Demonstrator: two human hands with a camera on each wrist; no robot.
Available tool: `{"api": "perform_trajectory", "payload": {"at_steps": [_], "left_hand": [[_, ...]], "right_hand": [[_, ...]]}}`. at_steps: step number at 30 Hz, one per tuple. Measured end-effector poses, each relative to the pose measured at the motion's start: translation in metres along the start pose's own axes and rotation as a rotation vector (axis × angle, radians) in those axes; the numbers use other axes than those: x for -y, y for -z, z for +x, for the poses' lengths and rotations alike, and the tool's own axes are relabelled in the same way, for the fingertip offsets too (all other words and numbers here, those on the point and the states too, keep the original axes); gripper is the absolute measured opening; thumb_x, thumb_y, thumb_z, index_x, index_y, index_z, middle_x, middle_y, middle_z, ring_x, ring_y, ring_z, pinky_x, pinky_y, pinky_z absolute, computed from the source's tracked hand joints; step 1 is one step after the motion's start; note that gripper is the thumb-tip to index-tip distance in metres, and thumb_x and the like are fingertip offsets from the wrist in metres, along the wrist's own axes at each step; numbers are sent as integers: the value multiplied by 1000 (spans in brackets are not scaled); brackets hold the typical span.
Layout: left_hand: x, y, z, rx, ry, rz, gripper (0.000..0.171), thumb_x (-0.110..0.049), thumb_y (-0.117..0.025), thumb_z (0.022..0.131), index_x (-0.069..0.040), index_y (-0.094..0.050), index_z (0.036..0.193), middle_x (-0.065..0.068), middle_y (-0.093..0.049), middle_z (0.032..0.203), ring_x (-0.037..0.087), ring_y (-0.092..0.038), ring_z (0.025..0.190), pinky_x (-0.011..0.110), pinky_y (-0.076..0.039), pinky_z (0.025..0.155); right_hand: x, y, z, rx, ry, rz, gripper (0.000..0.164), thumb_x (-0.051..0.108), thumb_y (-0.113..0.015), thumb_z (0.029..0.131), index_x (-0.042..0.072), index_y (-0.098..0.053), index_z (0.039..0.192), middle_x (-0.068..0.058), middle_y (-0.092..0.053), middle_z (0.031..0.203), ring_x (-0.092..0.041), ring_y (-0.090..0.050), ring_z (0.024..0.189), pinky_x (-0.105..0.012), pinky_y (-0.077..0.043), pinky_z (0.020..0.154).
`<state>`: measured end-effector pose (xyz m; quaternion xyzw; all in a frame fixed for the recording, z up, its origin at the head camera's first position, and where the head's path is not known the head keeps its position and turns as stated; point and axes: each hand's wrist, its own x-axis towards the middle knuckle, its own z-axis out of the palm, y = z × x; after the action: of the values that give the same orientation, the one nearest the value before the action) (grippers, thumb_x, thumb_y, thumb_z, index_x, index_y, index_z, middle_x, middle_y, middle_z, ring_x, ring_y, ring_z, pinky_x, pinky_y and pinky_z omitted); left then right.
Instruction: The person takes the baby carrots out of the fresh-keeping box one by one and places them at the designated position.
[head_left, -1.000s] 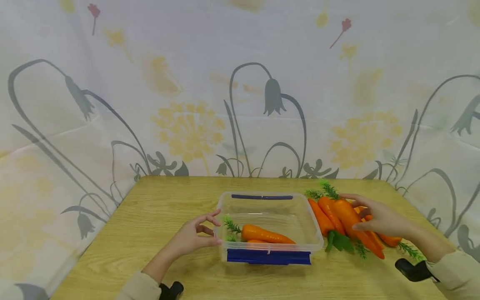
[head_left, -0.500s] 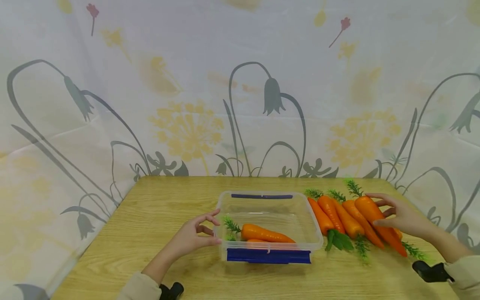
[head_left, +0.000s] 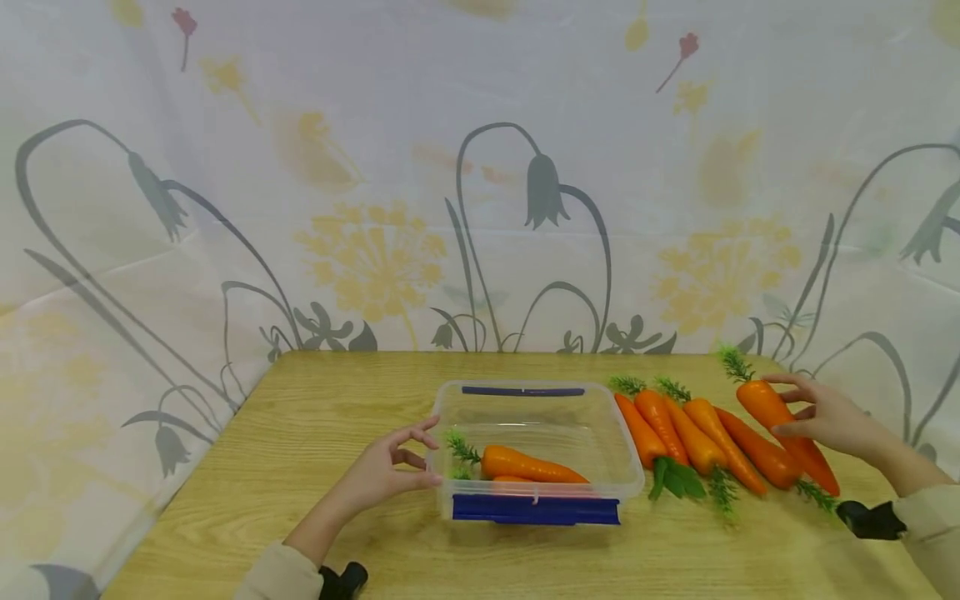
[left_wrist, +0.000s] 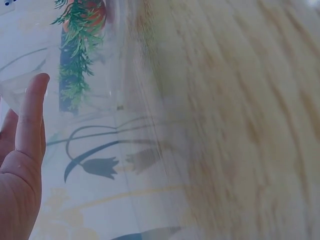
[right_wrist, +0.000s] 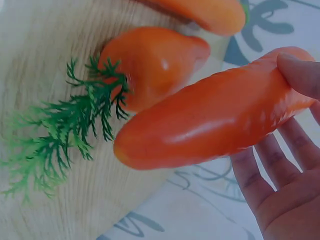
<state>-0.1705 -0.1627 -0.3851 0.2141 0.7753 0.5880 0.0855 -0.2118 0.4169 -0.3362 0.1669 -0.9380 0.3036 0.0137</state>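
Note:
A clear plastic box (head_left: pixel 525 429) with blue clips stands in the middle of the table. Two orange carrots lie inside; the upper carrot (head_left: pixel 532 465) has its green fronds toward the left wall. My left hand (head_left: pixel 382 471) holds the box's left edge between thumb and fingers. In the left wrist view, the thumb (left_wrist: pixel 32 115) lies against the clear plastic. My right hand (head_left: pixel 836 421) grips another carrot (head_left: pixel 761 402) at the right end of the row. Its thumb presses on top and the fingers lie beneath, as the right wrist view shows. That carrot (right_wrist: pixel 200 122) tilts above a neighbouring carrot (right_wrist: pixel 155 65).
Several more carrots (head_left: pixel 697 446) lie side by side right of the box, the nearest against its wall. A green leaf (head_left: pixel 675 479) sticks out in front of them. The wooden table (head_left: pixel 337 392) ends at a flower-patterned cloth (head_left: pixel 390 125) behind.
My right hand has moved right with its carrot, from over the middle of the row to its right end, uncovering the other carrots. My left hand and the box keep their places.

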Motion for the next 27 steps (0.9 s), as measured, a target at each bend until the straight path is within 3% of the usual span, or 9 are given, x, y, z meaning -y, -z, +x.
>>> {"api": "perform_trajectory", "payload": {"at_steps": [7, 20, 27], "left_hand": [[2, 0, 0, 0, -16, 8, 41, -17, -75, 80, 4, -54, 110, 9, -29, 149, 28, -58, 93, 34, -52, 75], [2, -3, 2, -3, -2, 25, 40, -17, -75, 80, 3, -55, 109, 7, -31, 149, 26, -58, 92, 34, -52, 74], [1, -2, 1, -7, -6, 23, 41, -18, -75, 80, 2, -55, 110, 5, -30, 149, 27, -57, 93, 34, -52, 74]], "right_hand": [[-16, 1, 9, 6, -69, -21, 69, 12, -71, 82, -13, -29, 131, -47, -39, 119, -52, -53, 95, -42, -54, 64], [-51, -12, -3, 48, -60, -23, 57, 7, -71, 81, -14, -37, 122, -44, -46, 112, -45, -58, 91, -28, -52, 63], [-55, -17, 1, 65, -41, -35, 55, 8, -70, 82, -13, -41, 123, -42, -51, 108, -39, -63, 85, -30, -53, 64]]}}
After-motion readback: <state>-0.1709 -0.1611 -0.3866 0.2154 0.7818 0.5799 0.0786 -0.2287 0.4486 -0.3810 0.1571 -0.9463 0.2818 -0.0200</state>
